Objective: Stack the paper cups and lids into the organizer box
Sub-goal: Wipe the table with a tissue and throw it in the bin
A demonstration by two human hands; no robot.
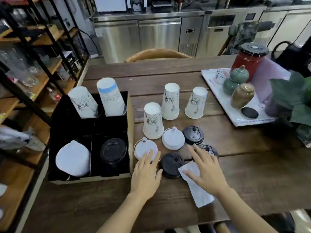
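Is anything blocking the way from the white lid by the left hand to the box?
Only the box's own cardboard side wall stands between. The white lid lies right beside it under the left hand, so it must be lifted over.

Organizer box [130, 132] left of centre frame on the table [244, 157]; two upturned cups [82, 102] in its rear compartments, lids [72, 158] in the front two. Right of the box: three upturned cups [170, 101], loose lids [173, 138] below them. Tray [218, 98] upper right, jars [242, 95] on it.
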